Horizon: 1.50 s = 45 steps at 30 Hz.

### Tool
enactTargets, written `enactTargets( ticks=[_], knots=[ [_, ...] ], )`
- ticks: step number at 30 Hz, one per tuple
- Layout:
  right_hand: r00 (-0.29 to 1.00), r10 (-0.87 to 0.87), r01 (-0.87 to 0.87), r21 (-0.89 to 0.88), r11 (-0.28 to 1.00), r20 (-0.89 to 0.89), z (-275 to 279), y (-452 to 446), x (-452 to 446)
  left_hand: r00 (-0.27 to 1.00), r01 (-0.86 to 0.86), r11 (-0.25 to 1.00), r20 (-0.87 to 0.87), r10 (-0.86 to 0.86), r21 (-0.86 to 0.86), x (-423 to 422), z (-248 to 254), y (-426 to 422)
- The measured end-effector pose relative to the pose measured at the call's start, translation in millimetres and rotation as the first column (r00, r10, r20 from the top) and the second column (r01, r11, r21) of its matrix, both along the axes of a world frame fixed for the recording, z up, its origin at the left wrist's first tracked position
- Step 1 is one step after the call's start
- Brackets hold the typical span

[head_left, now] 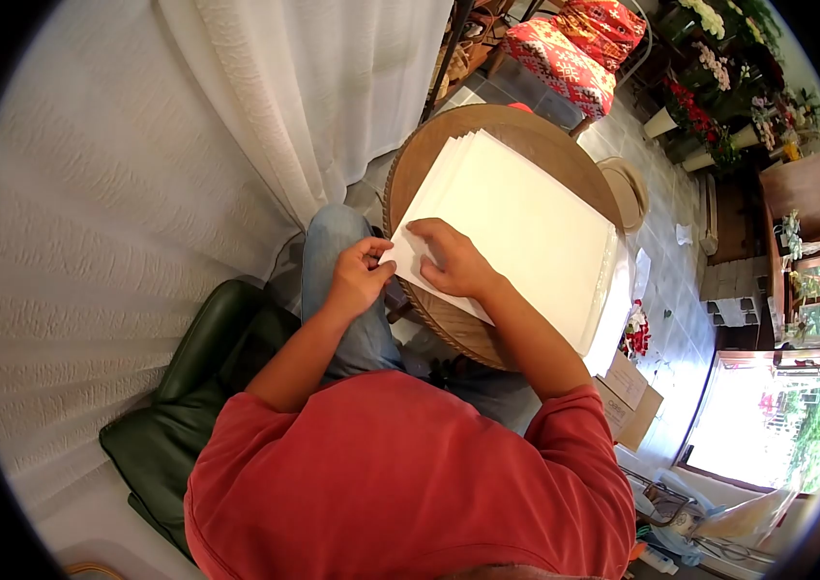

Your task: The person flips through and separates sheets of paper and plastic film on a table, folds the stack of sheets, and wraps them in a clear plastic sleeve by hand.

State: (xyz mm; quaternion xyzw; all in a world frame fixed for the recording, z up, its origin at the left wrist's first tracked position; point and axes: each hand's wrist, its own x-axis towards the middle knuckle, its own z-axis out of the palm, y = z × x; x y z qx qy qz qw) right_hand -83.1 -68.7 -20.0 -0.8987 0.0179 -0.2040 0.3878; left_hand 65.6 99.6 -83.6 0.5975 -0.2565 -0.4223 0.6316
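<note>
A stack of large white sheets lies on a round wooden table, its edges slightly fanned at the far left corner. At the near left corner of the stack is my left hand, with thumb and fingers closed on the edge of a white sheet. My right hand rests on top of the sheets close by, index finger stretched out and thumb apart from it. Nothing shows between the fingers of my right hand. Along the right side, the stack has a shiny edge that looks like clear plastic.
White curtains hang at the left, beside a green leather chair. A chair with red patterned cushions stands beyond the table. Flowers in pots are at upper right. A cardboard box sits on the tiled floor.
</note>
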Motion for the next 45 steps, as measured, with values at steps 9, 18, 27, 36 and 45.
enactTargets(
  ticks=[9, 18, 27, 36, 45],
  knots=[
    [0.998, -0.049, 0.048, 0.022, 0.999, 0.028, 0, 3, -8, 0.865, -0.137, 0.989, 0.493, 0.092, 0.056, 2, 8, 1],
    [0.974, -0.218, 0.216, -0.038, 0.976, -0.064, -1, 27, -15, 0.911, -0.039, 0.969, 0.407, -0.065, 0.243, 10, 18, -25],
    [0.990, -0.140, 0.134, -0.246, 0.960, -0.008, -8, 37, -11, 0.882, -0.131, 0.991, 0.458, 0.107, 0.020, 0, 9, -12],
    [0.992, -0.125, 0.110, -0.289, 0.951, -0.033, -7, 44, -2, 0.978, -0.075, 0.997, 0.196, 0.073, -0.001, 9, -9, -4],
    [0.973, -0.232, 0.222, -0.287, 0.932, -0.003, 11, 14, -33, 0.975, -0.109, 0.986, -0.180, 0.131, 0.125, 11, 27, -4]
  ],
)
